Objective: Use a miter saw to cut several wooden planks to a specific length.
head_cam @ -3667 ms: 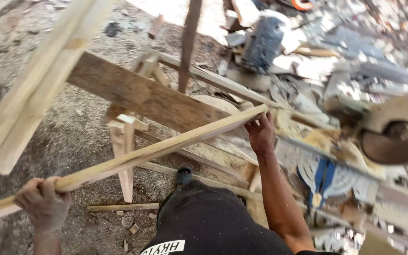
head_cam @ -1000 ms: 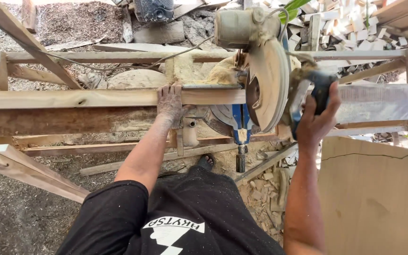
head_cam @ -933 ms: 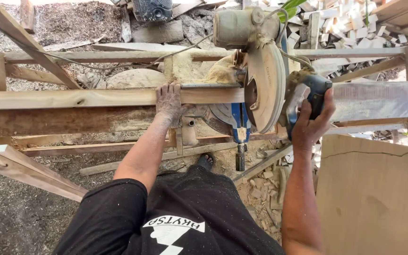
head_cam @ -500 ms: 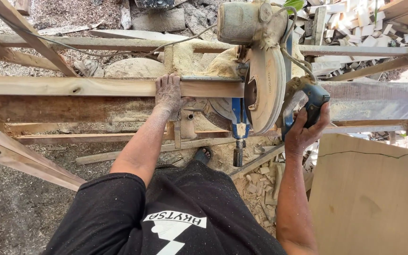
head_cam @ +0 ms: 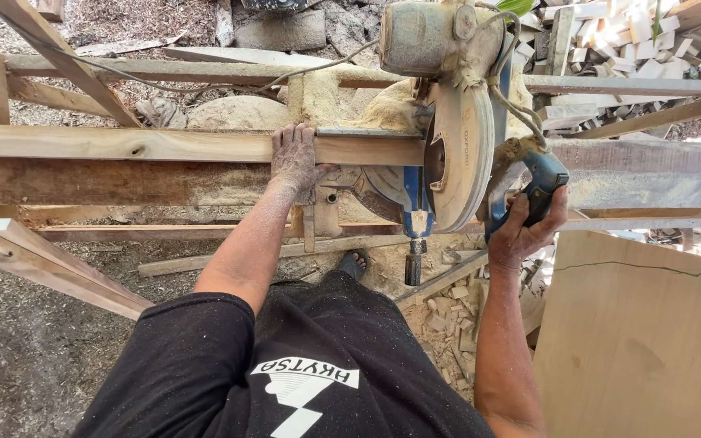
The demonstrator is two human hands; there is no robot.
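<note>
left hand (head_cam: 294,156) lies flat, fingers together, on the wooden plank (head_cam: 123,143) left of the chop saw (head_cam: 456,138); right hand (head_cam: 529,231) is clamped on its blue handle (head_cam: 539,185)

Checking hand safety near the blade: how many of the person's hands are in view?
2. The left hand presses flat on the wooden plank, left of the mitre saw. The right hand grips the saw's blue handle.

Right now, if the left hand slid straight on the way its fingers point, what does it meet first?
The left hand lies flat on the long plank, fingers pointing away from the body. Straight on, it would likely meet the sawdust heap behind the plank first; depth is unclear.
</note>
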